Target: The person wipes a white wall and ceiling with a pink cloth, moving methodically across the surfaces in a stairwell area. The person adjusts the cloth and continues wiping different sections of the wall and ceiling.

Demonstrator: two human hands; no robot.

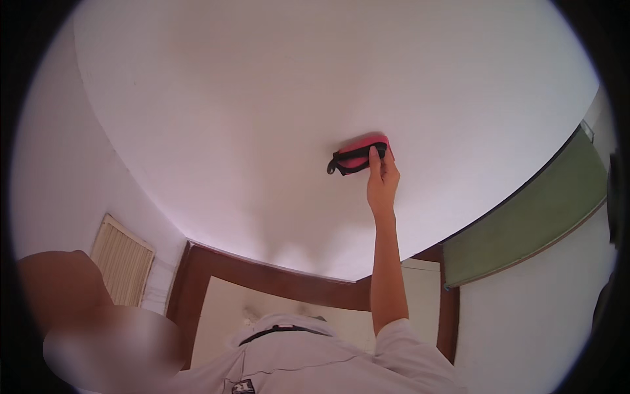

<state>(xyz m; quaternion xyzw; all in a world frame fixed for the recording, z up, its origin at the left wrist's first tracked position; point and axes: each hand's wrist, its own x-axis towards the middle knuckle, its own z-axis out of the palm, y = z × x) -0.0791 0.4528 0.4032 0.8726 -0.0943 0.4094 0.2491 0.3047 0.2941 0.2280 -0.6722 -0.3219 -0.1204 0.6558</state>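
Observation:
My right hand [383, 172] grips a small pink pouch [350, 161] by its right end, with the thumb along the black zip band on its near side. A black loop [331, 166] hangs from the pouch's left end. The pouch is against or just above a wide white surface [236, 123], with a dark shadow along its far edge; whether it touches cannot be told. Out of view is my left hand; only my bent left arm [64, 285] and a blurred sleeve show at the lower left.
A brown wooden frame [285, 289] runs along the near edge of the white surface. To the left is a beige slatted panel [124, 258] by a white wall [54, 162]. A green panel [531, 207] borders the right side. Dark objects sit at the far right rim.

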